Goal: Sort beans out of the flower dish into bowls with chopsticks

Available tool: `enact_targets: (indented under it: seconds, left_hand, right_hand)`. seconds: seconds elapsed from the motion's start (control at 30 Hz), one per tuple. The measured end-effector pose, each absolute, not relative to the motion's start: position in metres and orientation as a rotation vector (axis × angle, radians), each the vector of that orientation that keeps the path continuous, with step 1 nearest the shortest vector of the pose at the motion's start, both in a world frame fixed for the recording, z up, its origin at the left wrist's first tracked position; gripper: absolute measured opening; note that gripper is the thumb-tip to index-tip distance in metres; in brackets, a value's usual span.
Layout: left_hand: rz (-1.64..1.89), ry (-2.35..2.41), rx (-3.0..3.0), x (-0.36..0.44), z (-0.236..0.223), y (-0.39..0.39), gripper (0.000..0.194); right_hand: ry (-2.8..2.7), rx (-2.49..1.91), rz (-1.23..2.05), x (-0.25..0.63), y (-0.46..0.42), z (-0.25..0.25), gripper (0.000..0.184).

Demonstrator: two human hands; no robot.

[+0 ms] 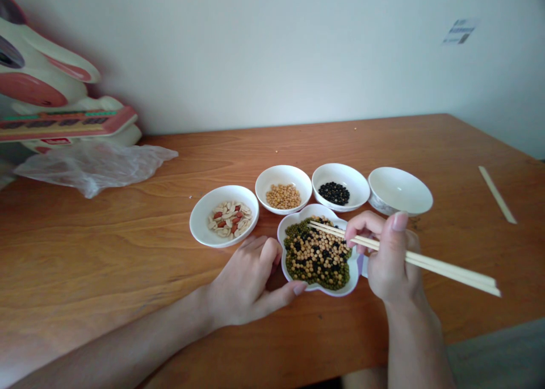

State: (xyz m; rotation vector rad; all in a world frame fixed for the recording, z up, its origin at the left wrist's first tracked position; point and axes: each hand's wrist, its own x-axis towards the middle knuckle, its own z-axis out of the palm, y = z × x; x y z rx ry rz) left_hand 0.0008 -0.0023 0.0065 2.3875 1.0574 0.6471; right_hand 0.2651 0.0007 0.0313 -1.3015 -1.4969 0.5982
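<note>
A flower-shaped white dish [356, 275] near the table's front edge holds mixed green, yellow and black beans. My left hand [249, 281] rests on the table and cups the dish's left rim, thumb under its near edge. My right hand [387, 252] grips a pair of wooden chopsticks [447, 270], whose tips hover over the far side of the bean mix. Behind the dish stand a bowl of peanuts and seeds [200, 218], a bowl of yellow beans [266, 182], a bowl of black beans [355, 179] and an empty bowl [400, 191].
A wooden table [106, 247] runs to a pale wall. A crumpled clear plastic bag [93, 164] and a white-and-pink toy figure [46, 93] sit at the far left. A chopstick paper sleeve [497, 195] lies at the right.
</note>
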Motion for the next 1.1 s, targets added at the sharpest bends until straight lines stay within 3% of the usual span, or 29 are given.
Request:
enact_targets:
  seconds: [0.93,1.1]
  left_hand:
    - [0.633,1.060,2.391,0.0010,0.0083,-0.0018,0.036]
    - [0.654,1.046,2.397,0.0001,0.0067,-0.0017,0.035]
  right_hand:
    - [-1.373,-1.312,0.613,0.2663,-0.0020,0.0330,0.089]
    - [-1.144,-1.198,0.265,0.2711,-0.0055,0.0386,0.086]
